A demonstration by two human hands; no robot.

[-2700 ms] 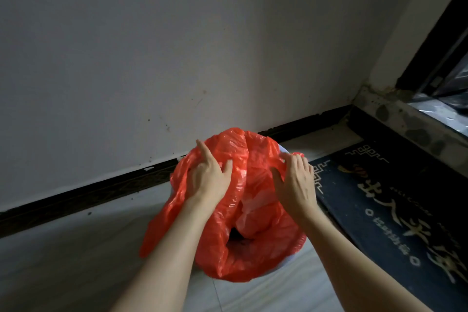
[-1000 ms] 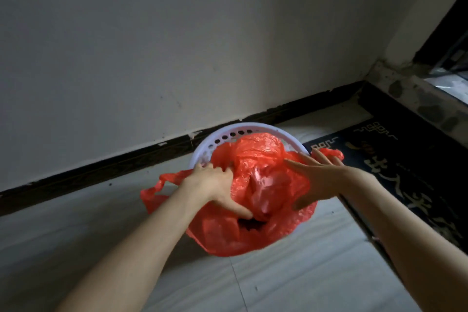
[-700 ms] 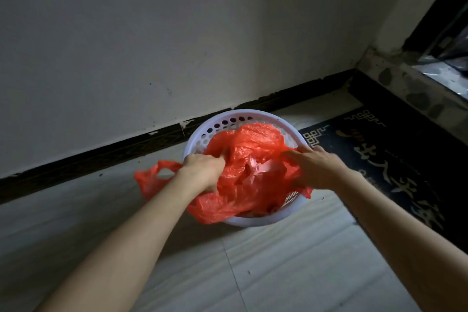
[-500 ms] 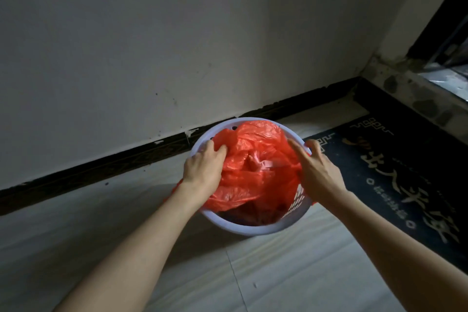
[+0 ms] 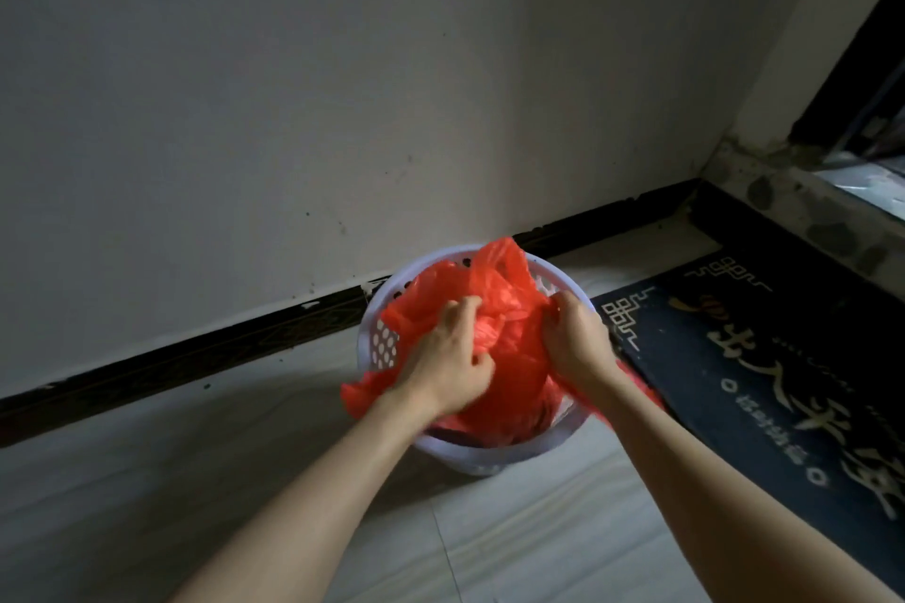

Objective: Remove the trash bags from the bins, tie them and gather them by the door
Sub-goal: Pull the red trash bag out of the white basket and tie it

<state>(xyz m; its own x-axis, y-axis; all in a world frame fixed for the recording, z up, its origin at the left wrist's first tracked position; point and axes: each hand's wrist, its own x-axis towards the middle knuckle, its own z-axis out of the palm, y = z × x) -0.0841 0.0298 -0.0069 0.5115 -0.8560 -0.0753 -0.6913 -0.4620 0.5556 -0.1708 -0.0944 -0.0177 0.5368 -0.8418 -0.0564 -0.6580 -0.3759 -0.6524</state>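
On the pale tiled floor by the wall, two bare hands are gathering a red plastic trash bag inside a white perforated bin.

The left hand is gripping a bunch of the bag's film near the bin's left side, its fingers curling into the plastic and the thumb pressing in from the right. The right hand is clutching the bag's right edge with its fingers bent over and closing on the film at the bin's rim. The bag is sitting in the bin, crumpling up between the hands, with one peak rising above the far rim and loose film spilling over the near-left and right rims. The bin is standing just in front of the dark baseboard, its right side lying beside a dark doormat with pale characters, which is stretching toward a speckled stone threshold.
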